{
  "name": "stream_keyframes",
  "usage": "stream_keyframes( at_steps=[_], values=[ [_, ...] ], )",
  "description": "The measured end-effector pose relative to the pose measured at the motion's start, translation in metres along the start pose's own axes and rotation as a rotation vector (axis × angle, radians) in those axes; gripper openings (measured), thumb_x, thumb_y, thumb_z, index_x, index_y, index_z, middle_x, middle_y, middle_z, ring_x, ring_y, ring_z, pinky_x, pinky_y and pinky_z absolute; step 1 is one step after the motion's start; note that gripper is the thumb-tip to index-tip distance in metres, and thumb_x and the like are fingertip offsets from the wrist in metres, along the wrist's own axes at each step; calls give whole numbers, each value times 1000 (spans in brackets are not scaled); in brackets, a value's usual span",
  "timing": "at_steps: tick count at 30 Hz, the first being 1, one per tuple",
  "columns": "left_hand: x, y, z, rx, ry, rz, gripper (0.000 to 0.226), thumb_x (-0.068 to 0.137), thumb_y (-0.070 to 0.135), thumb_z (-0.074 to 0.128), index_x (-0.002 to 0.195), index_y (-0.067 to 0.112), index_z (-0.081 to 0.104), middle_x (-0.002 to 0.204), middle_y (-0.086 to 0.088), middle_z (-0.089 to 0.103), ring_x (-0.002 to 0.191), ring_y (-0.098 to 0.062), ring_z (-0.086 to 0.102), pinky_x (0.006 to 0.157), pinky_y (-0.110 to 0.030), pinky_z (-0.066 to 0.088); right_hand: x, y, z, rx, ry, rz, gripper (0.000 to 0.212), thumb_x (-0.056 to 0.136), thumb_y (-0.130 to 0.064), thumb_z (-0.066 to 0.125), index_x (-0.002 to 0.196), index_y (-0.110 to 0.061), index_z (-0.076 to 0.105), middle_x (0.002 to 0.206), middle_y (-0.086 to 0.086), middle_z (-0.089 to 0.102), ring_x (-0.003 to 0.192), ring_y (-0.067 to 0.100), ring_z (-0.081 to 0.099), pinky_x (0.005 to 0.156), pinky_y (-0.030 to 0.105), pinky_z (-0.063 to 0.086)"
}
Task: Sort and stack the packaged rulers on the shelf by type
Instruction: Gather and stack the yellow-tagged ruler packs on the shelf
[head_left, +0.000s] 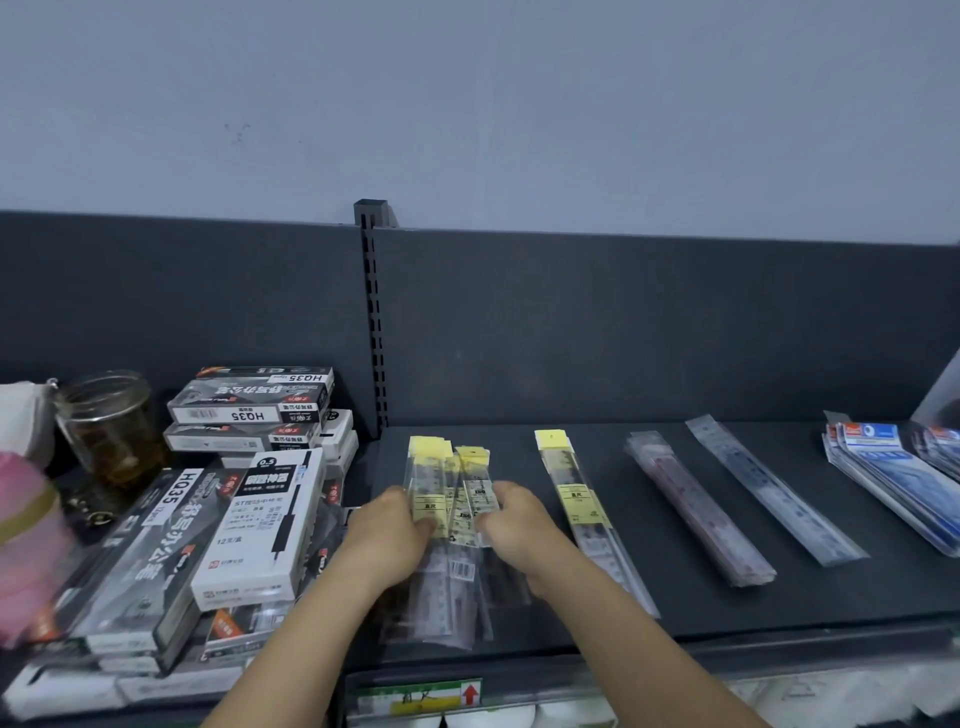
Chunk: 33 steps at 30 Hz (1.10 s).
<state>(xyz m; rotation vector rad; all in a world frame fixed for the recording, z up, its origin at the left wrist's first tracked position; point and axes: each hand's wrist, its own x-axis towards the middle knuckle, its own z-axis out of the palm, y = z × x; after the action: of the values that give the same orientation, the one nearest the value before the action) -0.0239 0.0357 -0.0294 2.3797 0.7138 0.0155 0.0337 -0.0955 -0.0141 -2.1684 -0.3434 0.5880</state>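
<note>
A loose pile of clear-packaged rulers with yellow header tags (451, 499) lies on the dark shelf (675, 608), left of centre. My left hand (387, 535) grips the pile's left side, and my right hand (519, 525) grips its right side, fingers curled round the packets. A single yellow-tagged ruler (579, 506) lies just right of my right hand. Further right lie a reddish ruler stack (696, 512) and a bluish clear ruler (774, 491). A fanned stack of blue-and-white packets (898, 462) sits at the far right.
Stacked pen boxes marked HQ35 (249, 400) and a white pen box (260, 525) crowd the shelf's left section. A glass jar (111, 426) and a pink object (26, 540) stand at far left. A slotted upright (375, 322) divides the back panel. A price label (415, 696) hangs on the front edge.
</note>
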Motion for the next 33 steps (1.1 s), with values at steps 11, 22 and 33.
stream_keyframes(
  at_steps=[11,22,33],
  values=[
    [11,10,13,-103,53,-107,44,79,38,68,114,13,57,110,-8,64,101,-26,59,80,-34,50,-2,-4,18,180,-146,-30,51,95,3,38,145,-1,28,152,10,33,140,24,31,110,29,28],
    [10,35,10,-206,-10,-94,77,82,9,67,144,7,22,142,-15,30,119,-32,50,87,-31,47,1,9,7,352,-146,-28,58,94,4,39,147,-17,28,145,-1,43,131,15,42,100,22,35],
    [-1,38,-10,-663,144,440,57,75,9,78,124,31,59,108,11,68,97,-4,66,84,-31,56,2,-6,-11,677,-23,-195,31,96,-14,53,126,-20,55,116,-2,68,110,15,63,100,42,48]
  ],
)
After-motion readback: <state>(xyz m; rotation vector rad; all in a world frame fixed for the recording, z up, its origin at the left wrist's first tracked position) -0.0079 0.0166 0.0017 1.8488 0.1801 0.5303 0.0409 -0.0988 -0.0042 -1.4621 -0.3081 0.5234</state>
